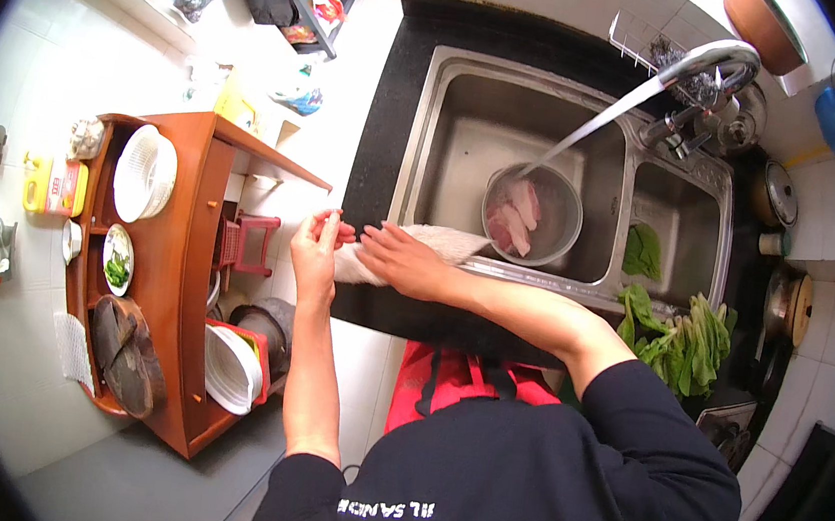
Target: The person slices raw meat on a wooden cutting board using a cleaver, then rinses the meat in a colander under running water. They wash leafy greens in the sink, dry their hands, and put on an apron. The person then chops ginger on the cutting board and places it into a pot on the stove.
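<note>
My left hand is raised at the counter's left end, fingers bunched together; whether something small is between them cannot be told. Beside it, my right hand lies flat, fingers extended, over a whitish cloth at the front edge of the sink. The cloth is partly hidden under that hand. In the large basin of the steel sink stands a round metal bowl with pieces of raw meat in it. Water runs from the chrome faucet into the bowl.
A green leaf lies in the smaller basin, and leafy greens rest at its front edge. Lidded pots line the right side. On the left, a wooden cabinet bears a white basket, a plate of chopped greens and a round chopping board.
</note>
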Available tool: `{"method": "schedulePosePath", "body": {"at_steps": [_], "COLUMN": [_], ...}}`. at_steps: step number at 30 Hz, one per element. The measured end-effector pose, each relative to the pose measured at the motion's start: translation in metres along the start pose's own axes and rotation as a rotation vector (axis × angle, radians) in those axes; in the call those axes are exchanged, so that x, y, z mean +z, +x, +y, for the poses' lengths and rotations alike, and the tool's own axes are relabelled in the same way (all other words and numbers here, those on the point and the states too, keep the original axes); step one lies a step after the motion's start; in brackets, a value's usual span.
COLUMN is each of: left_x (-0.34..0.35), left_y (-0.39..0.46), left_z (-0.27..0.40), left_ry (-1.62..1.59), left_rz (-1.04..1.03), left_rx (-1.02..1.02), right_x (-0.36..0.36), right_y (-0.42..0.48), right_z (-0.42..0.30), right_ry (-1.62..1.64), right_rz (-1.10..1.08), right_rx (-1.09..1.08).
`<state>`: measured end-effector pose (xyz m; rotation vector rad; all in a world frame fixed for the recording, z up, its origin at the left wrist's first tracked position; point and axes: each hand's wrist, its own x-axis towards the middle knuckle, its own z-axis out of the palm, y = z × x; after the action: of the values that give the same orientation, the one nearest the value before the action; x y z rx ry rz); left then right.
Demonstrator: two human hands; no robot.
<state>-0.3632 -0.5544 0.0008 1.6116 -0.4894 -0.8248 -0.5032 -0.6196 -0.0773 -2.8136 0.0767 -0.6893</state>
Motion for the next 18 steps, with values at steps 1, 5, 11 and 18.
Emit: {"method": "schedulePosePath", "body": {"at_steps": [1,5,11,18], "left_x": [0.001,0.004,0.016,0.020], "left_y": [-0.001,0.008,0.022,0.049], "left_z": [0.005,0.019,0.014,0.029], "left_ry": [0.005,0.003,-0.030,-0.035], "left_rz": [0.017,0.002,-0.110,-0.116], "left_rx": [0.001,0.055,0.039,0.033], "right_x": [0.003,0.007,-0.019,-0.008], "right_y": [0.021,0.072,0.112,0.084], "right_z": [0.011,0.122,0.261,0.184], "right_ry": [0.009,-0.021,-0.436,-0.251], "right_rz": [0.069,0.170,0.105,0.137], "right_rx": [0.029,0.376,0.887,0.747]}}
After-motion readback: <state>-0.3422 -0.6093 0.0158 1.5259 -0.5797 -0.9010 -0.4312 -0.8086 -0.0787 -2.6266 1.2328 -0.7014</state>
